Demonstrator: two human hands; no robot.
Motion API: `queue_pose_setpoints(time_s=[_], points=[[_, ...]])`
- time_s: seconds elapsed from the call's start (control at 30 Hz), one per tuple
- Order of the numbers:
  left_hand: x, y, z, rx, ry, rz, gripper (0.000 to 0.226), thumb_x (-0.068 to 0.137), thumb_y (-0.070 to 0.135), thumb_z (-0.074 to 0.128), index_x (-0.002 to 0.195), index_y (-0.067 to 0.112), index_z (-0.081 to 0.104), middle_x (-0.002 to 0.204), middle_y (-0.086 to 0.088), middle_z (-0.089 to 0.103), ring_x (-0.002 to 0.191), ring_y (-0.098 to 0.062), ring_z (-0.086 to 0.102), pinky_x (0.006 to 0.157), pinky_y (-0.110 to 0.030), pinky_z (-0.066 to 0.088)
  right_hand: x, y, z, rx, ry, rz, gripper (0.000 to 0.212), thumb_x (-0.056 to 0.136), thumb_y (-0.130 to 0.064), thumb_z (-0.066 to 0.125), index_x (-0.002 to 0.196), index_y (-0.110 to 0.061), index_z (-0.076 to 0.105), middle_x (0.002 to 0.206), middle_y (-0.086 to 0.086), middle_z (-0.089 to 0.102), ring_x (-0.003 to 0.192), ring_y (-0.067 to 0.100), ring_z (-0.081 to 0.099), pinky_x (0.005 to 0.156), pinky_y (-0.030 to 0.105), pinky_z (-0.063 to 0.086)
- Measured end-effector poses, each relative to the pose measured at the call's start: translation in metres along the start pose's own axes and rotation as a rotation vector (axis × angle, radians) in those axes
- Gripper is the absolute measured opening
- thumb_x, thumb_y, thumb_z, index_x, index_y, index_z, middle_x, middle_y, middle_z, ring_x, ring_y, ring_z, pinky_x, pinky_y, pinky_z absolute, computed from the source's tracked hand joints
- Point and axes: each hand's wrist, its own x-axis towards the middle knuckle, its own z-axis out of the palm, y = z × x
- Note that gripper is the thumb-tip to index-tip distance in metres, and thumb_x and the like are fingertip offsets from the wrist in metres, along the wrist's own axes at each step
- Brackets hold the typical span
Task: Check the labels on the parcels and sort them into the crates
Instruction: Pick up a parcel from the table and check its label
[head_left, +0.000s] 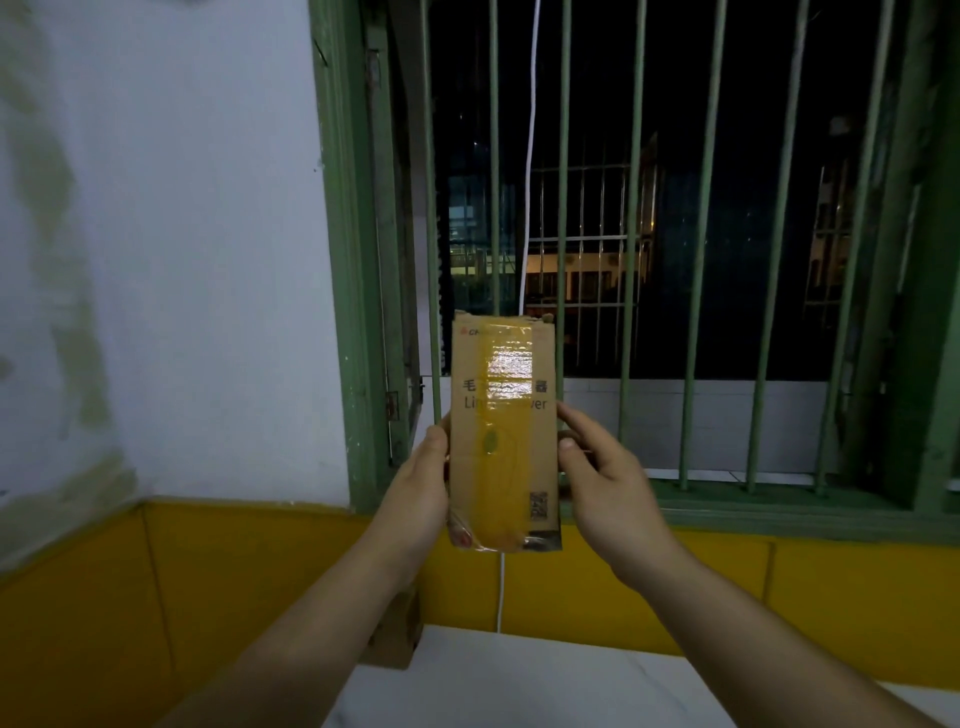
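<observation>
The box (503, 434) is held upright before the far window (675, 208), gripped at its sides by the left hand (423, 480) and right hand (597, 467) (tape glares); it should be tilted until the label is readable.
</observation>
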Motion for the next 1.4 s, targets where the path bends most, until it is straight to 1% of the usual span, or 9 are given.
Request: queue_pose_setpoints(time_s=[0.2, 0.33, 0.5, 0.67, 0.77, 0.93, 1.07, 1.17, 1.4], points=[[-0.003, 0.001, -0.001, -0.059, -0.026, -0.015, 0.042, 0.085, 0.064, 0.026, 0.109, 0.043, 0.054, 0.118, 0.001, 0.065, 0.115, -0.02, 0.058, 0.106, -0.047, 0.043, 0.0, 0.002, 0.0, -0.011, -0.008, 0.009, 0.039, 0.103, -0.02, 0.042, 0.11, -0.058, 0.047, 0.121, -0.017, 0.057, 0.107, 0.002, 0.059, 0.072, 0.019, 0.054], [-0.004, -0.001, -0.005, -0.188, -0.11, 0.034, 0.046, 0.079, 0.051, 0.047, 0.121, 0.035, 0.053, 0.113, -0.001, 0.07, 0.105, -0.024, 0.066, 0.093, -0.049, 0.052, 0.002, 0.005, -0.002, 0.011, -0.023, 0.093, 0.05, 0.096, -0.036, 0.052, 0.143, -0.038, 0.036, 0.135, -0.006, 0.048, 0.112, 0.01, 0.053, 0.084, 0.025, 0.049], [0.003, -0.005, -0.005, -0.129, 0.022, 0.194, 0.031, 0.096, 0.023, 0.051, 0.119, 0.044, 0.047, 0.105, 0.007, 0.071, 0.093, -0.004, 0.069, 0.068, -0.019, 0.056, -0.001, 0.0, -0.004, 0.028, -0.073, 0.099, 0.022, 0.093, -0.032, 0.06, 0.11, -0.044, 0.053, 0.111, -0.015, 0.064, 0.099, 0.003, 0.062, 0.069, 0.016, 0.051], [-0.001, 0.001, 0.0, -0.044, 0.036, 0.224, 0.024, 0.099, 0.019, 0.046, 0.115, 0.037, 0.045, 0.109, 0.01, 0.061, 0.078, 0.014, 0.062, 0.057, -0.007, 0.049, -0.002, 0.001, 0.0, -0.017, -0.011, 0.008, 0.03, 0.097, -0.022, 0.054, 0.113, -0.048, 0.051, 0.106, -0.014, 0.065, 0.098, 0.003, 0.063, 0.072, 0.019, 0.055], [0.002, -0.001, 0.001, -0.07, 0.0, 0.213, 0.03, 0.096, 0.019, 0.052, 0.109, 0.046, 0.047, 0.114, 0.012, 0.062, 0.088, 0.004, 0.066, 0.062, -0.013, 0.053, -0.003, -0.001, 0.004, -0.012, -0.016, -0.009, 0.038, 0.099, -0.019, 0.05, 0.107, -0.056, 0.049, 0.103, -0.014, 0.066, 0.094, 0.001, 0.065, 0.071, 0.019, 0.056], [0.002, -0.003, 0.002, -0.077, 0.0, 0.21, 0.031, 0.098, 0.018, 0.049, 0.096, 0.05, 0.05, 0.092, 0.022, 0.067, 0.079, 0.007, 0.067, 0.059, -0.013, 0.052, -0.003, -0.003, 0.004, 0.01, -0.024, -0.012, 0.041, 0.099, -0.016, 0.049, 0.105, -0.056, 0.048, 0.102, -0.012, 0.065, 0.089, -0.007, 0.064, 0.067, 0.016, 0.054], [0.004, -0.005, 0.001, -0.062, 0.014, 0.184, 0.026, 0.101, 0.036, 0.037, 0.121, 0.043, 0.053, 0.097, 0.022, 0.069, 0.086, 0.011, 0.065, 0.062, -0.01, 0.051, -0.003, -0.005, 0.005, 0.007, -0.006, -0.02, 0.035, 0.102, -0.021, 0.044, 0.109, -0.055, 0.048, 0.105, -0.019, 0.064, 0.092, -0.01, 0.062, 0.07, 0.015, 0.054], [0.003, -0.006, 0.0, -0.04, 0.041, 0.202, 0.03, 0.103, 0.041, 0.024, 0.114, 0.048, 0.051, 0.086, 0.032, 0.065, 0.079, 0.024, 0.057, 0.061, -0.002, 0.045, -0.004, -0.006, 0.005, 0.01, 0.004, -0.021, 0.034, 0.104, -0.024, 0.037, 0.107, -0.056, 0.049, 0.106, -0.027, 0.061, 0.098, -0.009, 0.06, 0.069, 0.014, 0.054], [0.007, -0.01, -0.001, -0.056, 0.062, 0.159, 0.039, 0.103, 0.044, 0.026, 0.136, 0.042, 0.048, 0.112, 0.021, 0.062, 0.109, 0.001, 0.056, 0.09, -0.026, 0.047, -0.004, -0.006, 0.005, -0.019, -0.002, -0.004, 0.038, 0.104, -0.02, 0.038, 0.104, -0.058, 0.048, 0.114, -0.017, 0.063, 0.102, -0.001, 0.061, 0.07, 0.017, 0.056]])
